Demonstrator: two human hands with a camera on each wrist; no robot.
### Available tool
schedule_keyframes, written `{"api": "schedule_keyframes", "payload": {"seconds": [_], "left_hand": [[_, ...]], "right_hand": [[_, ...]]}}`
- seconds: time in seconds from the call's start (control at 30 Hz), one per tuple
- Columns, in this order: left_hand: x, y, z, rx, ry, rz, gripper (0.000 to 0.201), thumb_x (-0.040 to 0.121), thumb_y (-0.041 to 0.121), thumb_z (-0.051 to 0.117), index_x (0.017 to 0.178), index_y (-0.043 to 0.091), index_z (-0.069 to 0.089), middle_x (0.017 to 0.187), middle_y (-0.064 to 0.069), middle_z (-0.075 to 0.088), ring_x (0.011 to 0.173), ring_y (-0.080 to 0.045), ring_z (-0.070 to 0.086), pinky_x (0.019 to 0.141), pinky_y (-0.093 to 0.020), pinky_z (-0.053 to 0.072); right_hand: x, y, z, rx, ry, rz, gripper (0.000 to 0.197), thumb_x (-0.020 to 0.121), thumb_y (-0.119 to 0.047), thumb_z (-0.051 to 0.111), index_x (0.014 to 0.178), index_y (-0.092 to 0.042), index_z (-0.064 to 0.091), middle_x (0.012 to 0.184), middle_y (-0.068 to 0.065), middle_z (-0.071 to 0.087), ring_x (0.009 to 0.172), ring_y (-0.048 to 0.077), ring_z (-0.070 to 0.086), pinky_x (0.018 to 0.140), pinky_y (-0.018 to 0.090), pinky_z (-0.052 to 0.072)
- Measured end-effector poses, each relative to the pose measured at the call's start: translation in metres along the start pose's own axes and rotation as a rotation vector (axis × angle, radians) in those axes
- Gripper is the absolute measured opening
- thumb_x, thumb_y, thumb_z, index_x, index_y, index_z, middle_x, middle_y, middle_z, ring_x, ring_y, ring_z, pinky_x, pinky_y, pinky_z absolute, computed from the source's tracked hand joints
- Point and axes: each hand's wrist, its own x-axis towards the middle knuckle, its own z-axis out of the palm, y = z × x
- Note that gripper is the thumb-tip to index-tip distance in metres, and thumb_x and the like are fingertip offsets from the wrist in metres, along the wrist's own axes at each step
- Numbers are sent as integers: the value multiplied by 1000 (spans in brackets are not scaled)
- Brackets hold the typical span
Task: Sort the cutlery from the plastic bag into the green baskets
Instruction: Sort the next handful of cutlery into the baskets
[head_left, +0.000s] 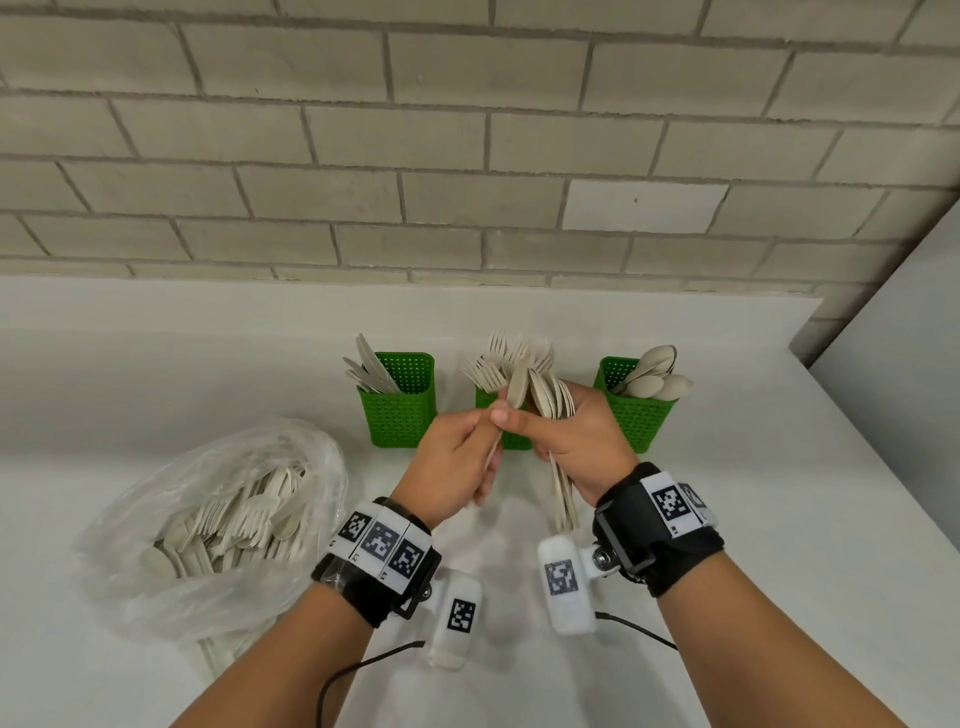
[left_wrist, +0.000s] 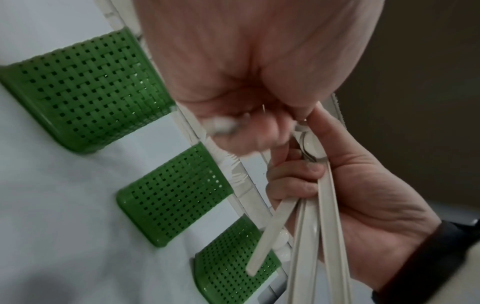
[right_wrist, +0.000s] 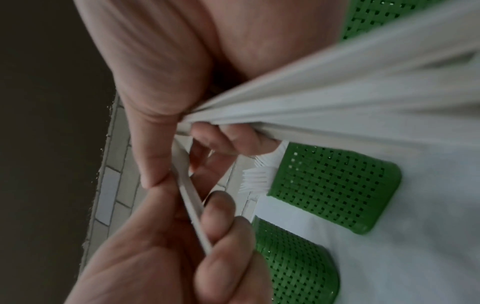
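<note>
The spoons look light, thin and stiff, smooth enough to slide against one another, so I judge they are best gripped mid-handle as a bunch. The right hand has its fingers curled round that bunch, bowls up and handle ends hanging below the palm, in front of the middle basket. The left hand pinches a single spoon by its handle just left of the bunch, thumb against curled fingers, while the bag lies near-left on the surface with more cutlery inside.
</note>
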Motion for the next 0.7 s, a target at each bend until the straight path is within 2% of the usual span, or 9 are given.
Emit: {"api": "schedule_keyframes", "payload": {"seconds": [0.07, 0.13, 0.2, 0.3, 0.4, 0.47, 0.57, 0.63, 0.7], "left_hand": [[2, 0, -5, 11, -48, 12, 48, 97, 37, 50, 68, 1, 60, 55, -8, 57, 50, -25, 61, 50, -28, 50], [7, -2, -7, 78, -59, 72, 23, 94, 32, 62, 75, 20, 70, 71, -1, 61, 69, -22, 65, 64, -37, 58], [11, 2, -7, 117, -2, 107, 12, 85, 25, 63, 88, 34, 71, 91, 6, 64, 90, -16, 63, 81, -37, 54], [13, 14, -3, -67, 136, 25, 51, 77, 31, 57, 127, 24, 55, 115, 4, 59, 105, -4, 60, 88, -23, 47], [12, 31, 9, -12, 16, 185, 69, 82, 43, 64, 144, 29, 36, 133, 8, 52, 120, 3, 52, 93, -15, 46], [17, 41, 19, 105, -111, 300, 65, 89, 38, 64, 147, 28, 35, 140, 6, 52, 129, -1, 48, 106, -24, 42], [36, 58, 29, 287, -152, 434, 47, 98, 28, 57, 142, 19, 46, 139, 4, 56, 128, -3, 49, 109, -30, 41], [53, 76, 36, 370, -195, 435, 44, 100, 29, 52, 142, 18, 46, 138, 1, 55, 125, -7, 50, 107, -29, 41], [72, 94, 45, 429, -228, 408, 45, 103, 34, 44, 145, 18, 40, 142, -3, 50, 128, -12, 47, 106, -26, 37]], "right_hand": [[0, -1, 3, -74, 28, -14, 12, 82, -1, 73, 93, 0, 70, 69, -1, 69, 62, 7, 64, 61, 19, 52], [3, 1, 5, -159, 91, -62, 2, 86, -5, 70, 86, -3, 70, 78, 10, 71, 77, 20, 67, 76, 33, 55], [5, -1, 5, -212, 155, -119, 14, 92, -12, 65, 86, 1, 67, 82, 16, 71, 82, 27, 69, 82, 37, 54], [6, -9, 2, -286, 172, -180, 20, 93, -16, 64, 84, 2, 61, 67, 11, 67, 65, 23, 69, 66, 29, 54], [4, -12, 4, -381, 115, -201, 13, 85, 5, 66, 93, -3, 60, 76, 4, 65, 62, 4, 64, 59, 20, 50], [4, -10, 3, -486, 92, -231, 27, 86, 13, 57, 110, 0, 60, 98, 3, 65, 76, -8, 58, 65, 9, 45], [9, -19, -7, -607, 156, -235, 36, 89, 10, 55, 124, 4, 55, 117, 14, 63, 92, 7, 54, 68, -4, 39], [20, -34, -21, -647, 204, -272, 36, 89, 7, 57, 124, 2, 56, 118, 17, 64, 94, 13, 57, 68, -4, 38], [32, -55, -35, -615, 260, -321, 33, 88, 8, 57, 119, -2, 60, 110, 13, 66, 91, 8, 57, 74, 3, 43]]}}
